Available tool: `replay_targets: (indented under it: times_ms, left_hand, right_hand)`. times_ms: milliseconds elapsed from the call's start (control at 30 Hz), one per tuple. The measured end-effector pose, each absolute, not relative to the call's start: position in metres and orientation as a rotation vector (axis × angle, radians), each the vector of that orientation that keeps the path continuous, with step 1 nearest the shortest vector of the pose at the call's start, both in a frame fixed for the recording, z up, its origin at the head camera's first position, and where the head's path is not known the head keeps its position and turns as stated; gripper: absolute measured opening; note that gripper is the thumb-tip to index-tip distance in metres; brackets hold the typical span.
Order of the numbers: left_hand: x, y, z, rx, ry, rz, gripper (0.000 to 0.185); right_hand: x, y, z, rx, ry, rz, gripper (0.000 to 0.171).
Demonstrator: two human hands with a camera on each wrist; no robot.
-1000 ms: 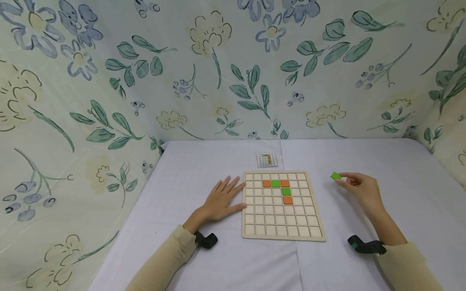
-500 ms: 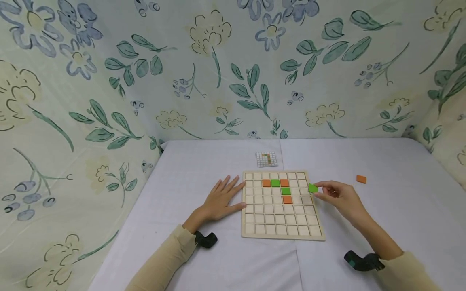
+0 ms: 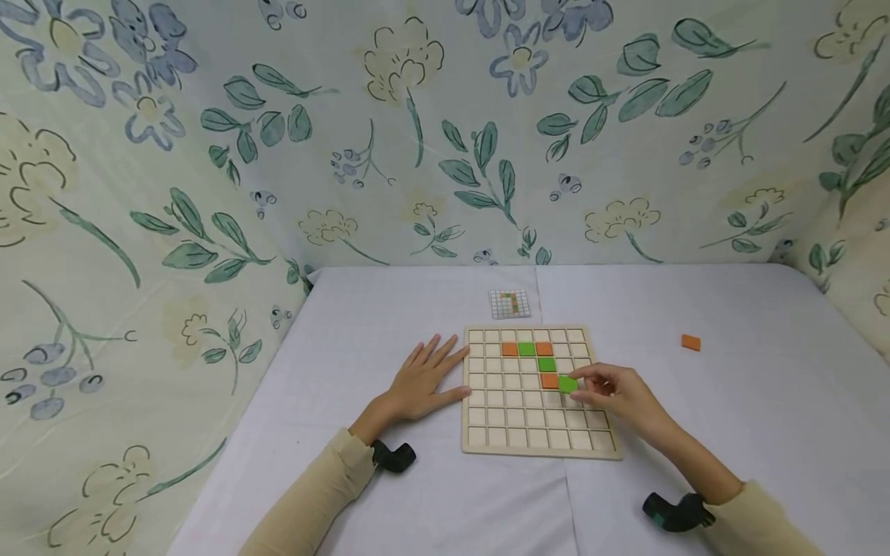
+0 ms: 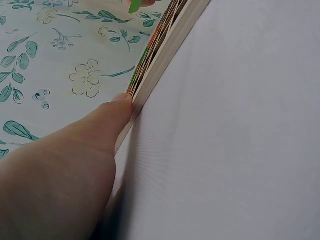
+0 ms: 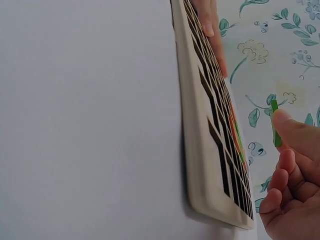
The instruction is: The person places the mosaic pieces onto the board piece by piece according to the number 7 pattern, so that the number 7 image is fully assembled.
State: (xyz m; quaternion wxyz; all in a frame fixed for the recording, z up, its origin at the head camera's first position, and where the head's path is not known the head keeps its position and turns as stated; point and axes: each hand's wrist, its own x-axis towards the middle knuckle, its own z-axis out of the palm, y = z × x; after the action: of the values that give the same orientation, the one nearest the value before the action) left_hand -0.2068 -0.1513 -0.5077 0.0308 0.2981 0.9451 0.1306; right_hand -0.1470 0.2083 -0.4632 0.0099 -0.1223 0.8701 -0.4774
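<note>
Four tiles (image 3: 527, 350) sit beside the green tile (image 3: 568, 384) pinched by the right hand (image 3: 615, 394); left hand (image 3: 424, 380) flat.

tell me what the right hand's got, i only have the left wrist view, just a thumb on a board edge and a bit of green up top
Observer: The right hand pinches a green tile over the wooden grid board, beside the lowest orange tile.
Operator: is it down in a cell yet
Observer: Not yet. The right wrist view shows the green tile held on edge, clear of the board's surface.
Operator: anything else lying loose
Observer: One spare orange tile lies on the white cloth, to the right of the board.
Operator: and the left hand overall
Observer: The left hand lies flat on the cloth, fingers spread, against the board's left edge.
</note>
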Motion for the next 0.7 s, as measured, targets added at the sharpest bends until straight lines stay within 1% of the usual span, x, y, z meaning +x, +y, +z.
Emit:
replay_targets:
  times_ms: [267,700]
  left_hand:
    - [-0.208,-0.15,-0.505,0.915,2.901,0.414,0.08]
    - [-0.21,-0.149,-0.501,0.904,2.887,0.411,0.081]
  right_hand:
    - [-0.15,0.203,-0.471,-0.519,2.693,-1.47,0.025]
    - [-0.155,0.199,-0.474,-0.542,2.696,-1.384,0.023]
